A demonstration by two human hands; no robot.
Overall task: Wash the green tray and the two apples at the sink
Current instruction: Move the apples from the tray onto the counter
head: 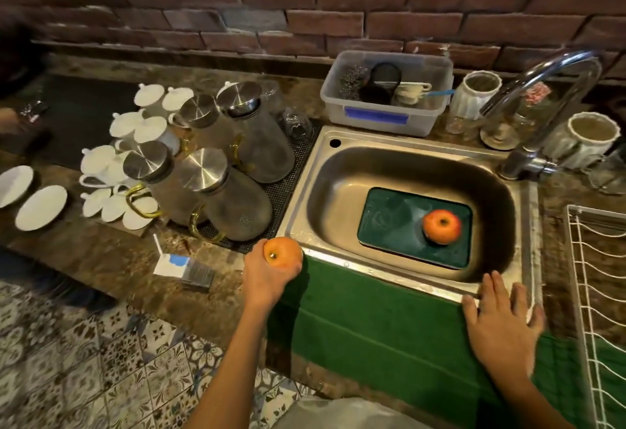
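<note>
A dark green tray [393, 222] lies flat on the bottom of the steel sink [315, 184]. One red-orange apple [441, 226] sits on the tray's right side. My left hand [267, 279] grips a second apple [283, 252] just outside the sink's front left corner, above the counter. My right hand [501, 323] rests flat, fingers spread, on the sink's front right rim.
The curved faucet [542, 96] rises at the sink's back right; no water runs. Glass carafes [237, 191] and white teapots [101, 160] crowd the left counter. A plastic bin [386, 116] stands behind the sink, a white wire rack [596, 293] at right. A green mat [372, 320] fronts the sink.
</note>
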